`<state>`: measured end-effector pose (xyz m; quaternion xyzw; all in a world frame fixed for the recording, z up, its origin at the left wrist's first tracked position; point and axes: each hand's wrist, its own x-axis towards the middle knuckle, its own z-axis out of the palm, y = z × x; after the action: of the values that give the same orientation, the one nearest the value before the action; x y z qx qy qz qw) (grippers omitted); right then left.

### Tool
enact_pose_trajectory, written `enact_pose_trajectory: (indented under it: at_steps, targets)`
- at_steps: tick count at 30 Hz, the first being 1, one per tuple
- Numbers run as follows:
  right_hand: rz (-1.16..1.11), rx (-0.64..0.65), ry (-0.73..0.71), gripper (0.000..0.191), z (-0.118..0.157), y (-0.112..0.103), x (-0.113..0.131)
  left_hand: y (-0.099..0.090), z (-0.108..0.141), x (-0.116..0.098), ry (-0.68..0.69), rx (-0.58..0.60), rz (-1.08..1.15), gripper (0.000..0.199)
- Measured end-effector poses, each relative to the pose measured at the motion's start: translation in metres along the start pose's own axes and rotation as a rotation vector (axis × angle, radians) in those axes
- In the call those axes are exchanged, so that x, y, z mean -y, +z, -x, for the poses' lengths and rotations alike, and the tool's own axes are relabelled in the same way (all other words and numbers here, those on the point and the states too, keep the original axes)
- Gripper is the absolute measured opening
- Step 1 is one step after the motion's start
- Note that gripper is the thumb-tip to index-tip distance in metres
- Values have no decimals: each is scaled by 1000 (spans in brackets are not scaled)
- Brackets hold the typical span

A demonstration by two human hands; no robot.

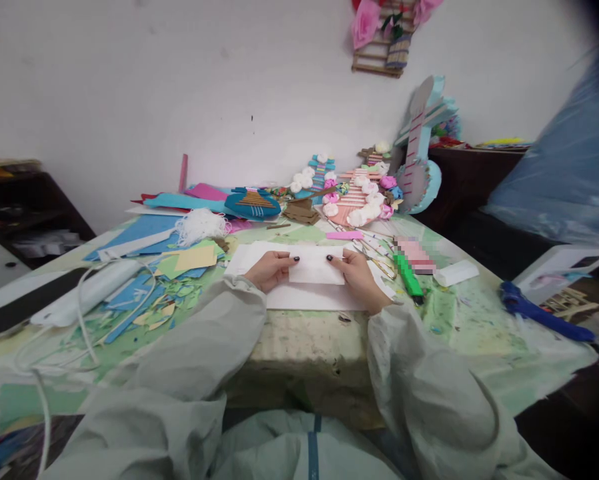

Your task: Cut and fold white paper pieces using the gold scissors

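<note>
Two-handed hold on a white slip [315,271], mid-frame, above white sheets [312,299]; pinched at opposite ends, thumbs uppermost, by left hand [270,269] and right hand [360,273]; already in hand, seemingly blank (with green cutter [408,275] lying right of centre); impossible to judge the work left.

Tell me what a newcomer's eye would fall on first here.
Probably the small white sheet at the centre, held between the left hand and right hand over larger white paper. Next might come the pale-blue guitar-shaped craft rising at the back right, then the pink artificial flower high on the wall.
</note>
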<state>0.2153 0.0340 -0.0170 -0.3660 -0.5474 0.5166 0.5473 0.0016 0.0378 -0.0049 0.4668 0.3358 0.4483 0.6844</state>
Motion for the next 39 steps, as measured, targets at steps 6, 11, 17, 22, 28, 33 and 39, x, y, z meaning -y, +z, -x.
enact_pose_trajectory:
  at_steps: [6, 11, 17, 22, 28, 33, 39]
  targets:
    - [49, -6, 34, 28, 0, 1, 3, -3, -3, 1, 29, -134, -40, 20]
    - [-39, 4, 64, 17, -1, -1, 6, -7, -4, -2, 105, -202, -88, 27]
    - [-166, -21, -2, 18, -1, -3, 11, -8, -3, -7, 139, -94, 30, 25]
    - [-145, -16, 9, 19, 2, -3, 17, -3, 1, -9, 146, -82, 24, 13]
    - [-131, -20, 4, 20, 1, -3, 15, -1, 1, -10, 136, -130, 42, 13]
    - [-130, -20, -24, 18, 2, -1, 15, -2, 0, -8, 167, -117, 19, 14]
    - [-131, -4, -49, 18, 1, -3, 13, -3, 0, -7, 173, -87, 12, 14]
